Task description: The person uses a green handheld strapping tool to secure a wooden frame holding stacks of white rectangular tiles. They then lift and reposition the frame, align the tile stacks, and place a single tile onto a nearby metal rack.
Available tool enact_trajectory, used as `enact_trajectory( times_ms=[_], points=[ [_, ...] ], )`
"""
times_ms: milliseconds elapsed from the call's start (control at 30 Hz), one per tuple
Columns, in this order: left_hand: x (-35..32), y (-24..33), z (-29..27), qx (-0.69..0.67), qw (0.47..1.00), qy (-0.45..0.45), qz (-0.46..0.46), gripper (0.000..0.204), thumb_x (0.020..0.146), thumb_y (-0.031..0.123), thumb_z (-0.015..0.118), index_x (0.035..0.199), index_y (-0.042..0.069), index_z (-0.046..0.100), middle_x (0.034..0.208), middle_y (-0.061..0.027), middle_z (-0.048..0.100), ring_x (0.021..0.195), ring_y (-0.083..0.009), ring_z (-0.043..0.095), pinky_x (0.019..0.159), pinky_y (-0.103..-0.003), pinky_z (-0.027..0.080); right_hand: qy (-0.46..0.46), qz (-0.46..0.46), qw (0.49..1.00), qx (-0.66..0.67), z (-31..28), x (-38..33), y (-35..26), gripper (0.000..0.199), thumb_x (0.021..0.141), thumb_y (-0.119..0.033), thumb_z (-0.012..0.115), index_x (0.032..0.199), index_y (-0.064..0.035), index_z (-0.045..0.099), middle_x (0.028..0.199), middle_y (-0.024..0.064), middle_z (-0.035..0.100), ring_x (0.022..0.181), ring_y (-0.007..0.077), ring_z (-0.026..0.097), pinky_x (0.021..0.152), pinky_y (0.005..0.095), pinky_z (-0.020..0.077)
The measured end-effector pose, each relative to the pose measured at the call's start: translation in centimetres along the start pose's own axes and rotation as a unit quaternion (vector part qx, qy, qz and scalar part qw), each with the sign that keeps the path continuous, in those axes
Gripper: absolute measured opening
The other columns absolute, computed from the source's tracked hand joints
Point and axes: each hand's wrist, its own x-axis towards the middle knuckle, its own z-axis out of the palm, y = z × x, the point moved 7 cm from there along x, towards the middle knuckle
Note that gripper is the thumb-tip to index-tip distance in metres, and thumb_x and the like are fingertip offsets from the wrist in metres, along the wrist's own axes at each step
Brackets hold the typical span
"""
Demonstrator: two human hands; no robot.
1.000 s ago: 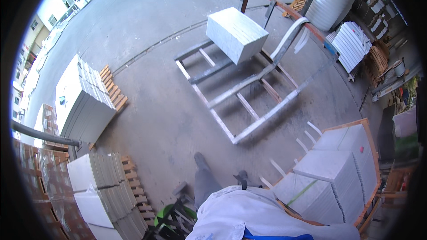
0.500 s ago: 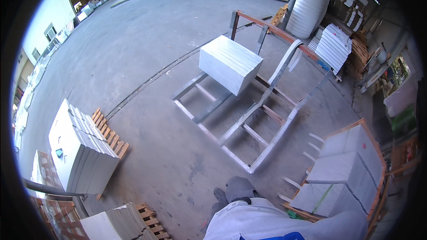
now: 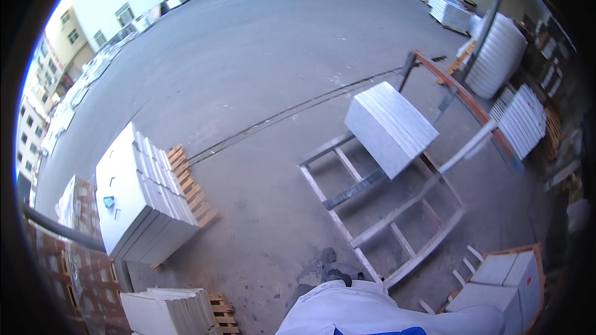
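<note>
Neither of my hands shows in the head view. My white top fills the bottom middle, with a grey trouser leg and a dark shoe beyond it. Nearest in front of me is a low metal frame rack on the floor, with a rusty upright rail at its far right side. A stack of pale stone slabs rests on the rack's far part. To my left, more white slabs stand leaning on a wooden pallet.
Another slab stack sits at the lower left, near a curved dark bar. Grey-white blocks lie on a pallet at the lower right. A white foam roll stands behind a pole. A narrow floor channel crosses the yard.
My view has turned left, so the rack, slabs and foam roll now sit farther right and lower in the picture. My visible shoe has shifted beside the rack's near corner.
</note>
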Motion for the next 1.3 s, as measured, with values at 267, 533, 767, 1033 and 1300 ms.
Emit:
enact_trajectory(
  times_ms=[267, 533, 767, 1033, 1300],
  points=[
    [-2.0, 0.4, -3.1, -0.041, 0.996, -0.027, -0.077, 0.039, 0.089, 0.031, 0.053, 0.092, -0.004, 0.069, 0.089, -0.0182, 0.071, 0.078, -0.0285, 0.07, 0.064, -0.04, 0.056, -0.127, -0.185, 0.949, -0.222, -5.0, 7.9, -25.5, 0.029, 0.091, -0.027, 0.059, 0.105, -0.0026, 0.068, 0.097, 0.0114, 0.071, 0.083, 0.0252, 0.07, 0.065, 0.039, 0.0549],
    [11.1, 9.3, -18.0, 0.002, 0.996, -0.022, -0.083, 0.038, 0.088, 0.031, 0.054, 0.092, -0.004, 0.07, 0.089, -0.0169, 0.072, 0.077, -0.0277, 0.071, 0.062, -0.04, 0.056, 0.025, -0.053, 0.993, 0.104, -7.9, 17.1, -47.7, 0.029, 0.092, -0.019, 0.056, 0.112, 0.0009, 0.061, 0.097, 0.0145, 0.069, 0.08, 0.028, 0.071, 0.059, 0.0364, 0.0575],
    [26.9, 29.3, -39.5, 0.054, 0.992, 0.062, 0.092, 0.032, 0.09, 0.026, 0.047, 0.081, 0.001, 0.065, 0.071, -0.0116, 0.065, 0.06, -0.0222, 0.063, 0.052, -0.037, 0.051, -0.011, -0.247, 0.966, -0.07, -2.4, 20.0, -63.1, 0.026, 0.088, -0.02, 0.057, 0.092, 0.0033, 0.067, 0.091, 0.0162, 0.07, 0.083, 0.0332, 0.07, 0.072, 0.0435, 0.0541],
    [33.7, 46.4, -53.2, 0.064, 0.97, 0.162, 0.167, 0.037, 0.096, 0.03, 0.042, 0.095, 0.001, 0.066, 0.099, -0.0247, 0.066, 0.096, -0.0432, 0.062, 0.081, -0.054, 0.049, 0.001, -0.188, 0.956, -0.224, -4.1, 30.5, -77.8, 0.025, 0.087, -0.022, 0.057, 0.088, -0.0005, 0.07, 0.091, 0.017, 0.07, 0.08, 0.032, 0.068, 0.072, 0.0429, 0.0532],
    [38.6, 51.3, -51.1, 0.387, 0.91, -0.039, 0.142, 0.035, 0.09, 0.032, 0.05, 0.09, 0.005, 0.072, 0.077, -0.0117, 0.071, 0.066, -0.0266, 0.07, 0.059, -0.043, 0.056, -0.027, -0.042, 0.994, -0.097, -10.2, 35.6, -90.0, 0.021, 0.091, -0.018, 0.056, 0.095, -0.0038, 0.071, 0.094, 0.0115, 0.069, 0.071, 0.0258, 0.067, 0.062, 0.0397, 0.0561]
  ],
)
